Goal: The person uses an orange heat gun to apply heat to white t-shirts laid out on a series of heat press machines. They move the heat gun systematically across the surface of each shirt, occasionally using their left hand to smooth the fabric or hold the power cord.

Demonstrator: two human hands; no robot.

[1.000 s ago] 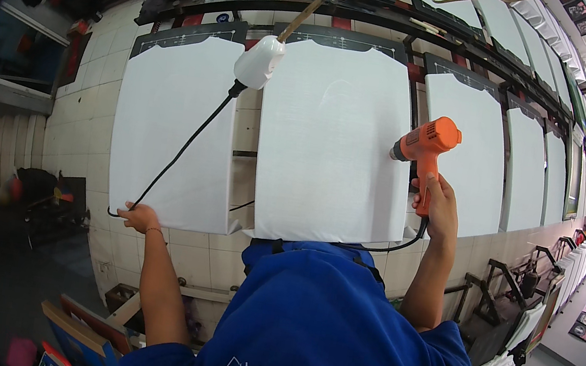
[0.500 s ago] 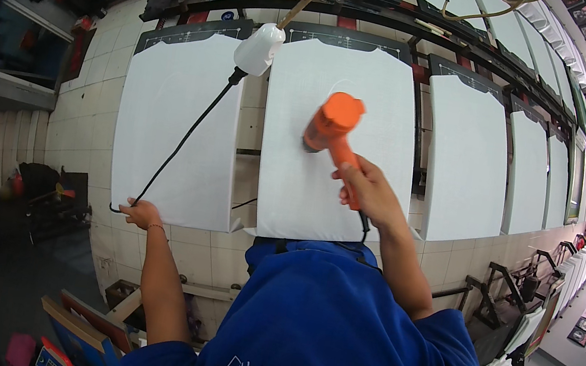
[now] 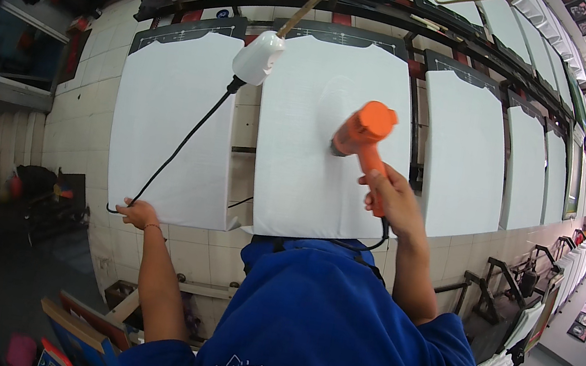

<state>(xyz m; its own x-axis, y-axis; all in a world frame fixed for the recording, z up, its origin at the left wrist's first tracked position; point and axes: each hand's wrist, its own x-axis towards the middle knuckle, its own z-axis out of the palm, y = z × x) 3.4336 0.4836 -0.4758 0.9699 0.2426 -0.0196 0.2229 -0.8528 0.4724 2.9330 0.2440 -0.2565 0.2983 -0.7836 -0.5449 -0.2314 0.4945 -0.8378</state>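
Note:
My right hand (image 3: 398, 204) is wrapped round the handle of an orange heat gun (image 3: 369, 132). Its nozzle points down and left over a white T-shirt (image 3: 297, 154) stretched on the middle board. The heat gun's cable hangs from the handle toward my waist. At the near left corner of another white-covered board (image 3: 169, 106), my left hand (image 3: 138, 214) has its fingers closed on a black cord (image 3: 188, 140). That cord runs taut up to a white socket (image 3: 257, 60), which hangs from above over the gap between these two boards.
More white-covered boards (image 3: 462, 154) stand in a row to the right. A dark metal rail (image 3: 274, 0) crosses beyond them, with a second row behind it. Black metal brackets (image 3: 495, 290) stick out at the right. Framed screens (image 3: 81, 329) lean at the lower left.
My right hand has carried the heat gun to the right and slightly nearer across the white shirt. My left hand keeps its hold on the cord and has barely moved.

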